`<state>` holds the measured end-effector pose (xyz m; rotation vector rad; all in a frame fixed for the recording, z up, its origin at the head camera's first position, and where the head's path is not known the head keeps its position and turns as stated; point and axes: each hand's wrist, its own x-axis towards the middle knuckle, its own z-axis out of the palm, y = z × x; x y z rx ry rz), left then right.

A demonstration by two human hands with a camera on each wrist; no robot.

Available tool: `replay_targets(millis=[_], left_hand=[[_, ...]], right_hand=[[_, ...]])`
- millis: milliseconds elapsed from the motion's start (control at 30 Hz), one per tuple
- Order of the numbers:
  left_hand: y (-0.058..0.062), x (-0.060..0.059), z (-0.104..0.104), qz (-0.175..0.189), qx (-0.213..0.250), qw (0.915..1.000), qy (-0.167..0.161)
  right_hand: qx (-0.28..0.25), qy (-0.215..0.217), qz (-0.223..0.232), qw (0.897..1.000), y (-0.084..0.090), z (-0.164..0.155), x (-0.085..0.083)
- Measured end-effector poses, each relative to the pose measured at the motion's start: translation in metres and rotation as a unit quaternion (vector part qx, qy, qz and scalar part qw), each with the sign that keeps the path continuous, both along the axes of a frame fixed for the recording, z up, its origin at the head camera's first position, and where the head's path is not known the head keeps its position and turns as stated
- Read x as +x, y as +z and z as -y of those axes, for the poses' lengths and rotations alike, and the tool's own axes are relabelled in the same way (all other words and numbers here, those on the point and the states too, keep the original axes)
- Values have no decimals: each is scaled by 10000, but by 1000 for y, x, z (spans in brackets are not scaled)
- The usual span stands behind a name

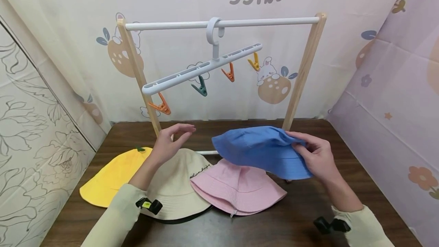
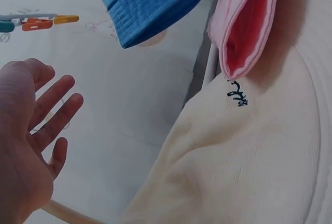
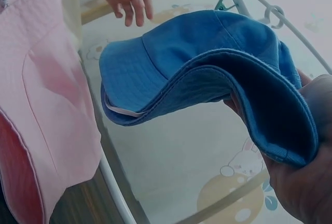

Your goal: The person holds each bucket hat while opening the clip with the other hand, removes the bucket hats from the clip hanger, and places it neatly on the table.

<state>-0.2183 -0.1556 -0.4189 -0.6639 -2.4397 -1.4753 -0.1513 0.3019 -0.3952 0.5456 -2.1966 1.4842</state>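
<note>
In the head view a blue bucket hat (image 1: 260,148) is lifted above the table. My right hand (image 1: 317,155) grips its right edge, and the brim folds around the fingers in the right wrist view. My left hand (image 1: 173,140) hovers above a cream hat (image 1: 175,186), fingers loosely bent, touching nothing. A pink hat (image 1: 243,190) lies partly under the blue one, overlapping the cream hat. At the left lies a yellow hat (image 1: 116,174) with a small green leaf on top.
Behind the hats stands a wooden-sided rack (image 1: 303,71) with a white top bar. From it hangs a grey hanger (image 1: 205,66) bearing an orange clip (image 1: 162,106), a green clip (image 1: 200,87), another orange clip (image 1: 229,73) and a yellow clip (image 1: 254,62). Printed curtains surround the wooden table.
</note>
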Motion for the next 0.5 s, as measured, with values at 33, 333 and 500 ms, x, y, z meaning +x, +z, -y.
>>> replay_targets(millis=[33,333,500], left_hand=[[0,1,1,-4,-38,10000,27],[0,9,9,89,-70,9999,109],[3,15,14,73,-65,9998,155]], right_hand=[[-27,19,30,10000,0,-2,0],[-448,353,442,9974,0,-18,-2],[-569,571,572,9951,-2,-25,-3]])
